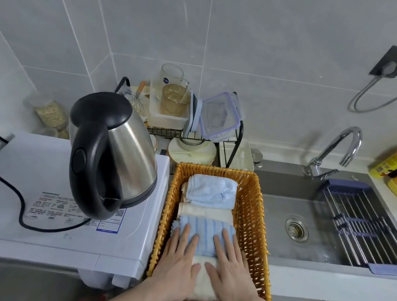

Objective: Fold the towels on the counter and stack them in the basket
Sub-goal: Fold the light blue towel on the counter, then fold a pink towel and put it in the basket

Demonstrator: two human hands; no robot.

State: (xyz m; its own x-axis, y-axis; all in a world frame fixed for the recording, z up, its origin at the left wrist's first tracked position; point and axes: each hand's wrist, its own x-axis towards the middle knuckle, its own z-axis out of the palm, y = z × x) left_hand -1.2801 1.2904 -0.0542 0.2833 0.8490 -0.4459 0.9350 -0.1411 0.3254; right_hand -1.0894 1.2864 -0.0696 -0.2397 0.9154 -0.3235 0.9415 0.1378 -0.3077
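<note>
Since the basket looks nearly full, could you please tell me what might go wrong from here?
1. The woven yellow wicker basket sits right beside the open steel sink; a hard push might slide it that way.
2. Both hands, left hand and right hand, press flat on the blue striped towel and the cream folded towel; pressing unevenly could skew the folds.
3. The loosely folded light blue towel at the far end may unroll.

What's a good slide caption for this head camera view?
Both hands press folded towels flat inside the wicker basket.
</note>
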